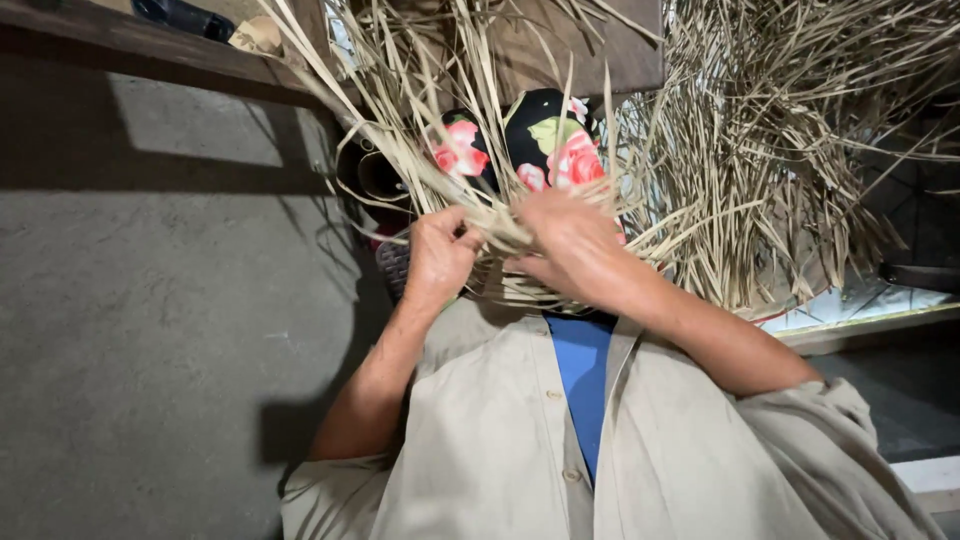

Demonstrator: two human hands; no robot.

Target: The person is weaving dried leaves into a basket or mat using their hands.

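Beside bare concrete floor [150, 330], both hands [510, 250] pinch dry straw strips [480, 215].

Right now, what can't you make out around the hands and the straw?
- Left hand fingertips: head view, curled into the dry straw strips.
- Right hand palm side: turned away, buried in the strips.
- Woven part under the hands: mostly covered by both hands.
- Floral cloth: partly screened by strips.
- Straw pile: cut off by the top edge.

A grey concrete floor [150, 330] fills the left of the frame; dried straw [790, 150] is heaped at upper right, a wooden plank [150, 45] running along upper left.
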